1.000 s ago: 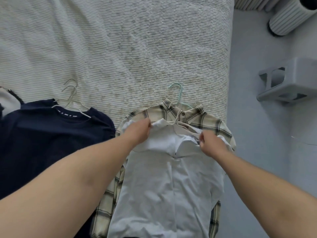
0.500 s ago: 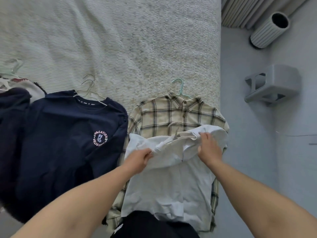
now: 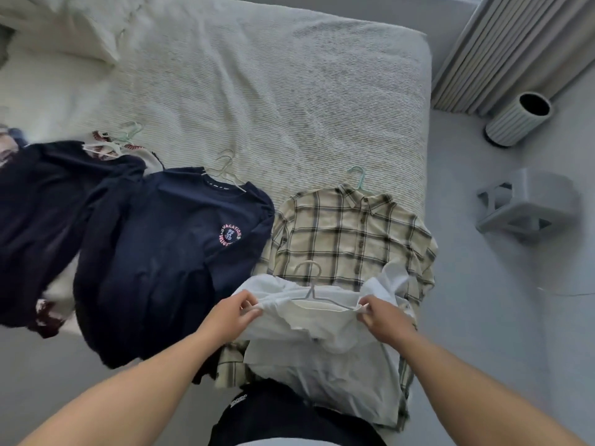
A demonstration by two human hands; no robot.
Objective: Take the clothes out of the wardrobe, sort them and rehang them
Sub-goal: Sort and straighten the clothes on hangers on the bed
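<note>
A white shirt (image 3: 325,352) on a pale hanger (image 3: 310,289) lies over the lower half of a beige plaid shirt (image 3: 347,233) near the bed's front edge. My left hand (image 3: 233,312) pinches the white shirt's left shoulder, and my right hand (image 3: 381,317) pinches its right shoulder at the hanger's end. The plaid shirt has a teal hanger (image 3: 358,175). To the left lies a navy sweatshirt (image 3: 167,252) with a round pink logo, on a light hanger (image 3: 225,170). Further left are more dark garments (image 3: 48,204).
The clothes lie on a cream textured bedspread (image 3: 257,101), with a pillow (image 3: 67,24) at the far left. On the grey floor to the right stand a ribbed white cylinder (image 3: 518,123), a grey stool (image 3: 528,210) and curtains (image 3: 512,49).
The white shirt has been pulled down toward me off the plaid shirt's collar, uncovering the plaid shirt. My hands have moved apart to the shirt's shoulders, and the view has widened.
</note>
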